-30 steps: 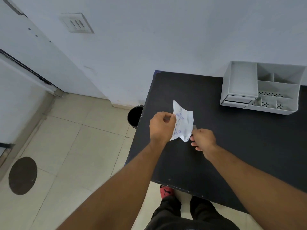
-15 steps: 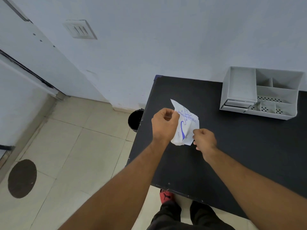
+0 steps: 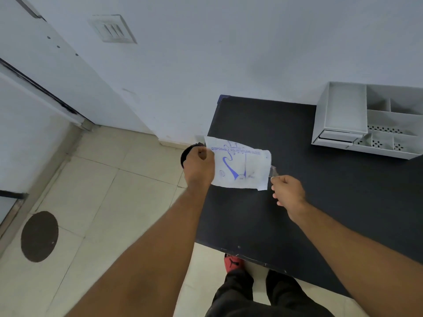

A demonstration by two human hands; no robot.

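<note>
A white paper packet [image 3: 240, 167] with blue print, marked as disposable polyethylene gloves, hangs in the air over the left edge of the black table [image 3: 320, 202]. My left hand [image 3: 198, 167] pinches its left edge. My right hand [image 3: 288, 192] sits just right of the packet and pinches a thin clear plastic piece [image 3: 274, 172] that sticks out from the packet's right side. The packet's printed face is turned toward me.
A grey plastic organizer [image 3: 343, 110] with several compartments stands at the table's back right against the wall. A black bin [image 3: 186, 154] sits on the tiled floor left of the table, partly behind my left hand. A dark round floor mark [image 3: 39, 236] lies far left.
The packet has turned from a crumpled, upright pose to a spread, level one with the print readable. My hands have drawn apart, the left going left and the right going right.
</note>
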